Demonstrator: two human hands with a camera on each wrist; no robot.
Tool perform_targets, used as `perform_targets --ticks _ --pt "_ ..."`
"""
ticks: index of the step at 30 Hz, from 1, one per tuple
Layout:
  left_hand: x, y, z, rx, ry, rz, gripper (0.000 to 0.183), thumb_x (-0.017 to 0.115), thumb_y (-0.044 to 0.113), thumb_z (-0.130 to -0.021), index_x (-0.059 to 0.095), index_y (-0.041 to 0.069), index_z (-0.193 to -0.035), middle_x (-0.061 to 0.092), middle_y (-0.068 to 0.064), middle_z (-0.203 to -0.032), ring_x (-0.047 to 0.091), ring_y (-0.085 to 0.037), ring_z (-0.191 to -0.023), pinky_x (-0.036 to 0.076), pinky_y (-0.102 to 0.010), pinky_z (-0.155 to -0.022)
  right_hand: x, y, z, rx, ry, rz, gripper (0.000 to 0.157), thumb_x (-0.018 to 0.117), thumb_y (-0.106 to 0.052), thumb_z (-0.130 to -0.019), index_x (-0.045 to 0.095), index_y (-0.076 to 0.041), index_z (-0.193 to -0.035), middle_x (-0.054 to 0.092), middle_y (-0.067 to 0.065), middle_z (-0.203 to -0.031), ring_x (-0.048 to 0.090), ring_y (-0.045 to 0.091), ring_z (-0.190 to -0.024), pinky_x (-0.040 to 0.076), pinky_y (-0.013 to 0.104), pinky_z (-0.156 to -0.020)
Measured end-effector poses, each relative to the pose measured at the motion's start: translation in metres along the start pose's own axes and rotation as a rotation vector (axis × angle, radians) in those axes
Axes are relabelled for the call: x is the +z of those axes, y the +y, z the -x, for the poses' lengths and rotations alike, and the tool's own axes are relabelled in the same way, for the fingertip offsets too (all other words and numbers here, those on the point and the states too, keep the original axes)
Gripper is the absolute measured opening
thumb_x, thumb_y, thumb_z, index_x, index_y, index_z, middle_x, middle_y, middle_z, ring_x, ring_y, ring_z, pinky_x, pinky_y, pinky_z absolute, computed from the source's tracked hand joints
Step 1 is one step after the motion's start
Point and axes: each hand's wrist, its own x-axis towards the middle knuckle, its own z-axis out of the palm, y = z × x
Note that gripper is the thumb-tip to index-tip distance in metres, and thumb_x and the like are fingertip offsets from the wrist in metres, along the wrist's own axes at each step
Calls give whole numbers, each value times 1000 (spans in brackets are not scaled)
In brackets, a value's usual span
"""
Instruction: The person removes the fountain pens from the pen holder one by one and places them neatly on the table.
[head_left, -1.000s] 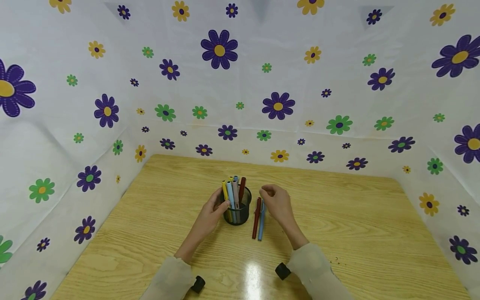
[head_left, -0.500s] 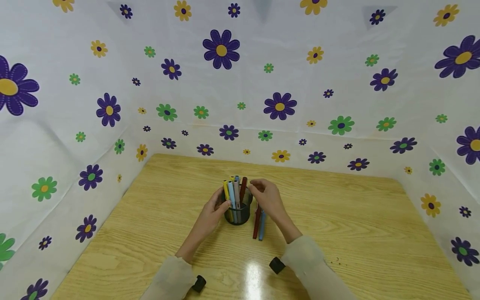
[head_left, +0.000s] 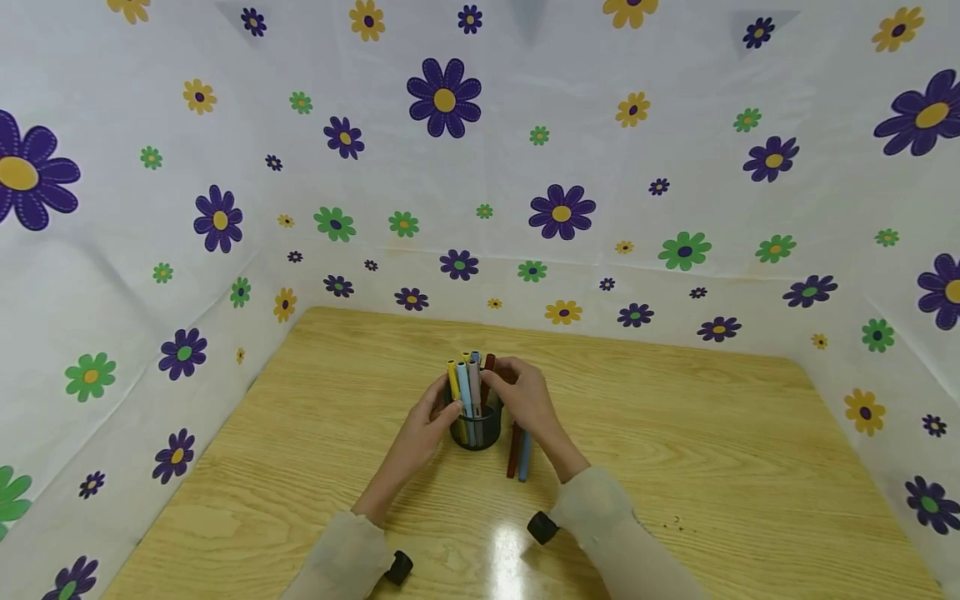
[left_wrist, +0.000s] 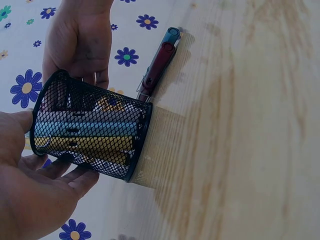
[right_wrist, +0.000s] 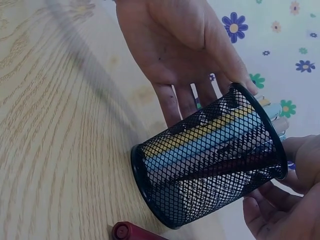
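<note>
A black wire-mesh pen cup (head_left: 476,435) stands on the table holding several capped pens, among them yellow, light blue and grey ones and a dark red pen (head_left: 490,363). My left hand (head_left: 417,431) grips the cup's left side, thumb at the front rim and fingers round the mesh. On the right side, my right hand (head_left: 529,402) curls round the cup, its thumb at the rim by the dark red pen. Below that hand lie another dark red pen (head_left: 513,454) and a blue pen (head_left: 525,458), side by side and partly hidden by it.
Flower-printed white sheeting (head_left: 480,167) walls the wooden table (head_left: 675,450) at the back and both sides. A few small dark specks (head_left: 678,523) are on the wood at the right. Each wrist wears a small black device (head_left: 543,527).
My right hand has moved left from above the two lying pens to the cup's right side and rim. My left hand has stayed on the cup.
</note>
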Motion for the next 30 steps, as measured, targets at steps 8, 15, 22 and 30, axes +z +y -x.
perform_targets --ticks 8,15,22,30 --pt "0 1 2 -11 4 3 68 55 28 -110 22 4 -164 31 -24 -163 33 -39 -149 32 -57 -118 1 0 2 -8 14 -10 27 72 -21 -100 74 -1 -119 74 10 -107 69 25 -99 57 45 -88" --pt "0 3 3 -8 12 -12 64 55 27 -110 27 6 -164 37 -23 -160 40 -38 -145 36 -56 -117 -2 -1 3 0 72 21 26 71 -23 -100 75 -2 -115 74 10 -107 68 24 -97 56 43 -84" --pt "1 2 2 -2 9 -6 63 54 25 -110 27 5 -163 39 -23 -159 41 -37 -145 36 -56 -116 -8 -5 7 -5 86 2 27 73 -23 -98 75 -2 -114 74 10 -107 68 26 -98 56 45 -85" --pt "2 3 2 -8 10 -8 62 54 24 -110 27 6 -163 37 -23 -160 39 -38 -146 34 -56 -117 -12 -7 9 3 93 -26 25 73 -25 -98 76 -4 -112 74 9 -102 67 24 -93 56 37 -78"
